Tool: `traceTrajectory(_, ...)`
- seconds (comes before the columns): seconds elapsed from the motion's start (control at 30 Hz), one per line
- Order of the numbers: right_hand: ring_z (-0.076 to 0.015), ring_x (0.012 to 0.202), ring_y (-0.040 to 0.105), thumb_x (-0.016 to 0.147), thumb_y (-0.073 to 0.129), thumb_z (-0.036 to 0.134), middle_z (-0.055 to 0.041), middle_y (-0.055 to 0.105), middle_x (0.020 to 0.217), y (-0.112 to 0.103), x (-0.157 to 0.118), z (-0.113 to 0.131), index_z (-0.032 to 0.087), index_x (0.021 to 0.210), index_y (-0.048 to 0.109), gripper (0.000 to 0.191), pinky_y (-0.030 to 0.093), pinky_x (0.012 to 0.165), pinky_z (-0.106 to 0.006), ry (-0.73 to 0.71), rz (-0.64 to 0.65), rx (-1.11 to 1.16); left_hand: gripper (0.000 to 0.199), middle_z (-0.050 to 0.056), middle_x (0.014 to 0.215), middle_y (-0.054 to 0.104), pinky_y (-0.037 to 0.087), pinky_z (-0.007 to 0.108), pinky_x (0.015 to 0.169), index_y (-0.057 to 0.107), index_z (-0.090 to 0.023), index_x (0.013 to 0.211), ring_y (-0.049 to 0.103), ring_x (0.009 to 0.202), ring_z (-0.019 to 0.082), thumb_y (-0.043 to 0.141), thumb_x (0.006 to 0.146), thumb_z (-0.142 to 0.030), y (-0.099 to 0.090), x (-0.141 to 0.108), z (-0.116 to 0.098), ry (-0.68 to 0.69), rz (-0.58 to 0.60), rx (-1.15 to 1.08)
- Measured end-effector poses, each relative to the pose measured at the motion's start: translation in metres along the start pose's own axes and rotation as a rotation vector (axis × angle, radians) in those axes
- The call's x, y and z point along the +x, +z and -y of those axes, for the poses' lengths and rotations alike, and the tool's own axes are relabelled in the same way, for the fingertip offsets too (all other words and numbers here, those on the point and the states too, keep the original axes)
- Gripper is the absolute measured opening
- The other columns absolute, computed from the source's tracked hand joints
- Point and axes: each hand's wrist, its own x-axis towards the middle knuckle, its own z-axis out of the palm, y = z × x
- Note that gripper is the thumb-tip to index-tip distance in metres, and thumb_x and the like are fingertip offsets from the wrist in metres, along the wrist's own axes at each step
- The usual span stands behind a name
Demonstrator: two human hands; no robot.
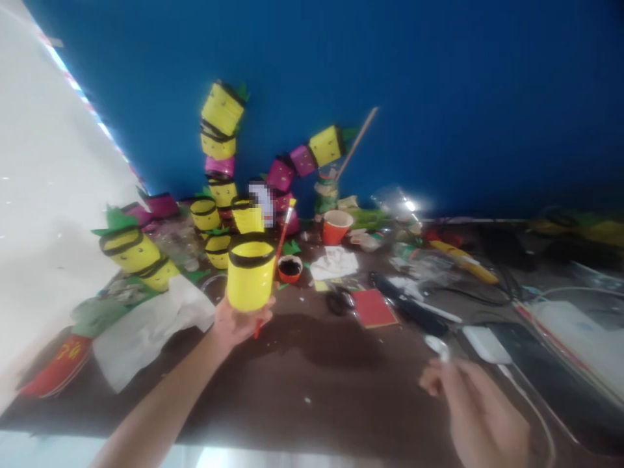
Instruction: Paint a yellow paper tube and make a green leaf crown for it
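A yellow paper cup with a black-painted rim stands upright in my left hand, whose fingers wrap round its base. The same hand holds a paintbrush with a red handle and yellow tip, slanting up behind the cup. My right hand, low on the right and blurred, pinches a small white piece that looks like an earbud. A white case lies just beyond it on a dark tablet-like slab. Behind the yellow cup sits a small red cup of black paint.
Several yellow and purple painted cups are stacked in bending columns by the blue wall. Around them lie an orange paper cup, crumpled tissue, scissors, a red paper square, a yellow cutter and white paper.
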Motion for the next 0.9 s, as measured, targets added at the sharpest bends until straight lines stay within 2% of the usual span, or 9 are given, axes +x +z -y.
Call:
traceTrajectory(0.07,-0.0209,0.053,0.064,0.082,0.041,0.046,-0.0056,0.065,0.059,0.000,0.008,-0.009,0.024,0.075,0.054,0.026,0.049,0.051,-0.029,-0.041,0.086,-0.034,0.048,0.011,0.104,0.059,0.037,0.023,0.052,0.058,-0.017,0.108,0.052,0.073,0.017,0.066,0.062,-0.029,-0.001,0.000,0.000,-0.002,0.003,0.005)
traceTrajectory(0.13,-0.0218,0.049,0.062,0.080,0.041,0.044,-0.0051,0.064,0.057,0.002,0.015,-0.017,0.023,0.072,0.053,0.025,0.045,0.046,-0.029,-0.068,0.092,-0.109,0.049,0.012,0.103,0.060,0.037,0.023,0.052,0.058,-0.017,0.110,0.052,0.074,0.017,0.065,0.063,-0.031,0.000,0.000,0.000,-0.012,-0.002,-0.005)
traceTrajectory(0.3,-0.0230,0.040,0.057,0.080,0.039,0.036,-0.0031,0.059,0.047,0.008,0.024,-0.025,0.024,0.063,0.051,0.023,0.037,0.037,-0.028,-0.002,0.222,-0.266,0.054,0.012,0.100,0.060,0.036,0.023,0.052,0.054,-0.019,0.116,0.052,0.073,0.017,0.064,0.065,-0.033,0.005,-0.001,0.000,-0.021,-0.008,-0.029)
traceTrajectory(0.43,-0.0229,0.044,0.058,0.081,0.037,0.034,-0.0052,0.061,0.051,0.010,0.028,-0.022,0.024,0.059,0.051,0.028,0.037,0.040,-0.028,0.056,0.368,-0.364,0.054,0.012,0.100,0.061,0.036,0.023,0.052,0.054,-0.020,0.117,0.052,0.074,0.017,0.064,0.065,-0.032,0.007,-0.001,0.000,-0.039,-0.004,-0.059)
traceTrajectory(0.5,-0.0227,0.045,0.058,0.082,0.036,0.036,-0.0057,0.062,0.053,0.012,0.029,-0.021,0.023,0.059,0.052,0.030,0.036,0.040,-0.028,0.087,0.399,-0.408,0.054,0.012,0.101,0.061,0.036,0.023,0.053,0.054,-0.020,0.117,0.052,0.073,0.017,0.064,0.065,-0.032,0.007,-0.001,0.000,-0.044,-0.008,-0.063)
traceTrajectory(0.6,-0.0217,0.044,0.056,0.082,0.039,0.040,-0.0054,0.060,0.052,0.014,0.029,-0.018,0.022,0.060,0.050,0.031,0.033,0.039,-0.027,0.054,0.338,-0.456,0.054,0.012,0.101,0.061,0.035,0.023,0.052,0.055,-0.021,0.116,0.052,0.072,0.017,0.064,0.064,-0.032,0.007,-0.001,0.001,-0.041,-0.016,-0.048)
traceTrajectory(0.77,-0.0210,0.053,0.057,0.083,0.039,0.036,-0.0062,0.062,0.062,0.023,0.031,0.004,0.021,0.069,0.051,0.024,0.035,0.046,-0.028,-0.205,0.042,-0.455,0.059,0.012,0.103,0.061,0.035,0.022,0.052,0.053,-0.021,0.118,0.053,0.074,0.017,0.066,0.062,-0.032,0.006,-0.001,0.001,-0.061,0.019,-0.024)
traceTrajectory(0.83,-0.0206,0.055,0.057,0.083,0.039,0.034,-0.0057,0.061,0.061,0.028,0.035,0.013,0.020,0.070,0.053,0.024,0.036,0.049,-0.028,-0.271,0.005,-0.445,0.060,0.012,0.103,0.061,0.035,0.023,0.053,0.052,-0.020,0.119,0.053,0.074,0.017,0.066,0.063,-0.033,0.006,-0.001,0.001,-0.066,0.026,-0.008)
traceTrajectory(0.9,-0.0194,0.054,0.056,0.083,0.038,0.033,-0.0051,0.061,0.060,0.033,0.040,0.017,0.020,0.070,0.053,0.024,0.036,0.049,-0.028,-0.298,0.029,-0.396,0.059,0.012,0.103,0.061,0.035,0.024,0.053,0.052,-0.020,0.120,0.053,0.074,0.018,0.065,0.064,-0.034,0.005,-0.001,0.001,-0.067,0.019,0.002)
